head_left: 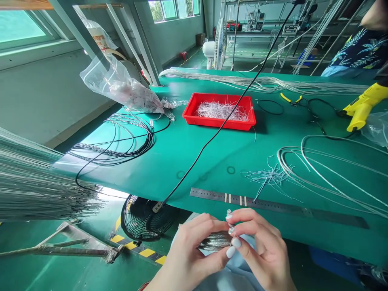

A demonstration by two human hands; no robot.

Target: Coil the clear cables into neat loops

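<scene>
Your left hand (189,252) curls closed around a small bundle of silvery wires (216,241). Its long axis runs sideways toward your right hand (262,248), whose fingertips (232,230) pinch the bundle's right end. Just beyond both hands lies a steel ruler (273,205).

Red tray (218,122) of wire offcuts (221,110) beyond a steel ruler (273,206)
</scene>
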